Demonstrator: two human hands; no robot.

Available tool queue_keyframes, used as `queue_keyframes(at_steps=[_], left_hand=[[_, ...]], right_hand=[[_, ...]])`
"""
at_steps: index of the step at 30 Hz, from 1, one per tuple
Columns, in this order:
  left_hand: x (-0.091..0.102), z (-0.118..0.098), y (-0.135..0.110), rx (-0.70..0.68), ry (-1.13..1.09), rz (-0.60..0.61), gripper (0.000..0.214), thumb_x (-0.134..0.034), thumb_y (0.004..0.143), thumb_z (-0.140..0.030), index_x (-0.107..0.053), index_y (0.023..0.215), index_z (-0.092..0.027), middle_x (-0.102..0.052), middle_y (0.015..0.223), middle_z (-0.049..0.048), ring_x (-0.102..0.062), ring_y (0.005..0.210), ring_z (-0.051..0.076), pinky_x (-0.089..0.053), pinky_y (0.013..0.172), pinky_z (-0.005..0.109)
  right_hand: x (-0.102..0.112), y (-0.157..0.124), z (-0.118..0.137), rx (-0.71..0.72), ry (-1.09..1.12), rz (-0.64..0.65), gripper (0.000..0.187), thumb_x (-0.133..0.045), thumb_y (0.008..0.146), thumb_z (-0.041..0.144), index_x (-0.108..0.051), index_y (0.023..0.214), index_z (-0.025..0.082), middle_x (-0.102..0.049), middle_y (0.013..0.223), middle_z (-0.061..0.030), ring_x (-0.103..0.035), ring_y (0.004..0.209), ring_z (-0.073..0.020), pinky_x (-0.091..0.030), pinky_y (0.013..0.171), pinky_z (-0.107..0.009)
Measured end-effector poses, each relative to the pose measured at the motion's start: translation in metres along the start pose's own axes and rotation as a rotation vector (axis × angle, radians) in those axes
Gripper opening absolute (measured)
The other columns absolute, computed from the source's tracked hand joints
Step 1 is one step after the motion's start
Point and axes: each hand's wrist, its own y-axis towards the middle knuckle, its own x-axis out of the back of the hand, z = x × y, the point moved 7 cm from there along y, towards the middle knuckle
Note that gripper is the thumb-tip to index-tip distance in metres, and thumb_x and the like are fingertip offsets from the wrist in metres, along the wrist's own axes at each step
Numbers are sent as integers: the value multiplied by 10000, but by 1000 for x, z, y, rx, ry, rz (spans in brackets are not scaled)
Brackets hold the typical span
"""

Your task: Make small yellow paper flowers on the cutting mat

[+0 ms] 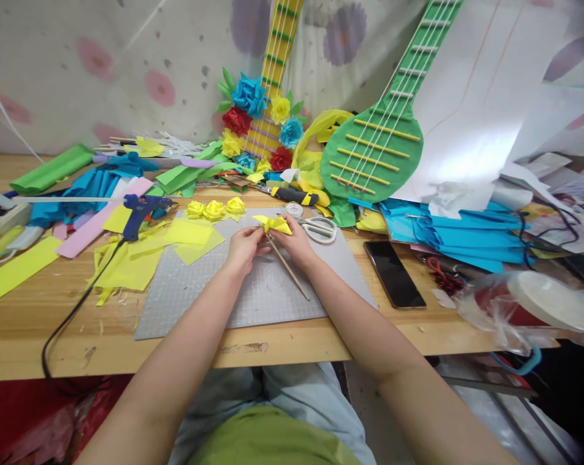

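Observation:
My left hand (246, 248) and my right hand (297, 243) meet over the grey cutting mat (185, 303). Between their closed fingers is a yellow paper flower (275, 224) with pointed petals, gripped from both sides. A thin wooden stick (290, 271) slants from beneath the flower down toward the lower right; the fingers hide its upper end. Close behind my right hand lie white-handled scissors (321, 230) and a small roll of clear tape (294, 210). Several finished yellow paper roses (214, 210) sit in a row at the mat's far left edge.
Left of the mat are yellow crepe paper pieces (131, 265) and a blue glue gun (137, 214) with a trailing black cord. A phone (394, 274) lies at right, near a plastic-wrapped tub (538, 300). Paper instruments, one green (373, 158), lean at the back.

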Motion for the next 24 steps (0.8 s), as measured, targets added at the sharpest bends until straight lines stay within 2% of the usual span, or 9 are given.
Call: queue_keyframes(at_steps=[4, 8, 12, 14, 19, 24], left_hand=[[3, -4, 0, -21, -46, -36, 154, -652, 603, -214, -607, 720, -125, -626, 735, 45, -590, 606, 110, -479, 506, 219], [7, -6, 1, -23, -94, -63, 148, -654, 601, -199, -605, 717, -123, -629, 689, 40, -597, 626, 120, -480, 582, 250], [11, -9, 3, -45, -188, -94, 119, -635, 612, -160, -583, 713, -125, -616, 643, 19, -584, 606, 106, -465, 600, 243], [13, -10, 3, -33, -234, -112, 103, -610, 624, -121, -574, 720, -127, -610, 634, 11, -572, 584, 91, -457, 591, 229], [15, -12, 3, -23, -296, -118, 96, -575, 641, -77, -566, 724, -125, -587, 596, -5, -549, 547, 72, -448, 595, 219], [16, -11, 3, -18, -313, -129, 77, -597, 635, -91, -569, 699, -124, -583, 600, -10, -530, 530, 58, -440, 611, 212]], right_hand=[[-1, 0, -3, -33, -58, -4, 278, -584, 644, 347, -430, 822, 199, -495, 770, 40, -487, 725, -96, -400, 687, -231], [-3, -6, -8, -207, -141, 24, 384, -631, 605, 389, -408, 847, 193, -529, 805, 23, -519, 643, -87, -423, 568, -217], [-12, -16, -10, -382, -194, 161, 334, -629, 642, 386, -386, 771, 197, -511, 567, 63, -473, 444, -69, -378, 413, -187], [-14, -19, -11, -434, -169, 174, 286, -604, 685, 366, -378, 741, 199, -490, 497, 75, -458, 398, -64, -360, 371, -171], [-21, -21, -11, -448, -114, 202, 237, -544, 754, 358, -399, 677, 185, -492, 475, 69, -427, 346, -37, -313, 315, -136], [-22, -22, -10, -472, -156, 239, 218, -483, 798, 353, -422, 677, 183, -512, 481, 62, -397, 312, -32, -251, 281, -137]])
